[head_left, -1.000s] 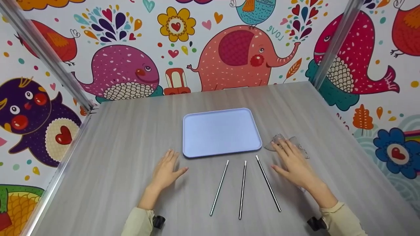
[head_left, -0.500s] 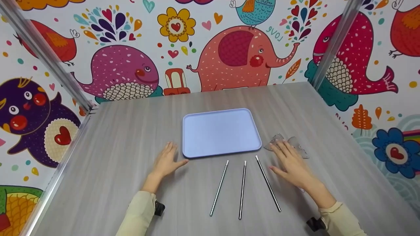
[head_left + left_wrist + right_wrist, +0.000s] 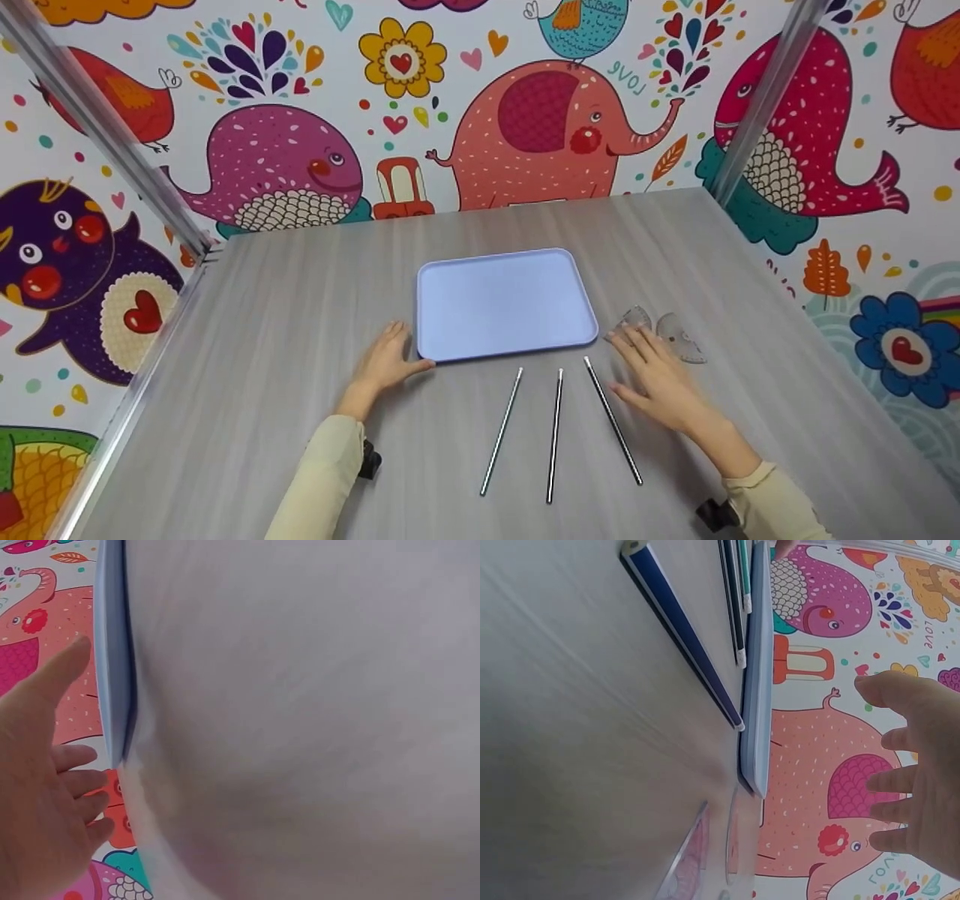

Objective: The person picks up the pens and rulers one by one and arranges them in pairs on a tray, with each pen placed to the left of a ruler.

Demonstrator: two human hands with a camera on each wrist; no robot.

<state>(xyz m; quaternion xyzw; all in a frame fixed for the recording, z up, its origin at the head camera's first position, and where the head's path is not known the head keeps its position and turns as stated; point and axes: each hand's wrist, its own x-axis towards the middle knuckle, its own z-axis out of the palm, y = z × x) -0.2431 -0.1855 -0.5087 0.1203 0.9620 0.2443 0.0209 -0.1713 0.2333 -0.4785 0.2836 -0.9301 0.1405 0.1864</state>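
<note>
A pale blue tray (image 3: 506,304) lies flat on the table. At its front left corner is my left hand (image 3: 384,364), fingers extended and thumb at the tray's edge; whether it touches the rim I cannot tell. My right hand (image 3: 664,382) hovers right of the tray with fingers spread, holding nothing. Partly under its fingertips in the head view sits one clear protractor (image 3: 636,316), and a second clear protractor (image 3: 679,339) lies just to the right. Between the hands are a left pencil (image 3: 501,431), a middle pencil (image 3: 554,435) and a right pencil (image 3: 613,420).
The grey wood-grain table (image 3: 315,285) meets a wall printed with cartoon animals (image 3: 540,142) at the back. Metal posts stand at both rear corners, the left post (image 3: 112,127) and the right post (image 3: 772,97).
My left hand has moved forward and slightly right to the tray's corner. The right hand has drifted a little left, uncovering more of the right protractor. Tray and pencils stay put.
</note>
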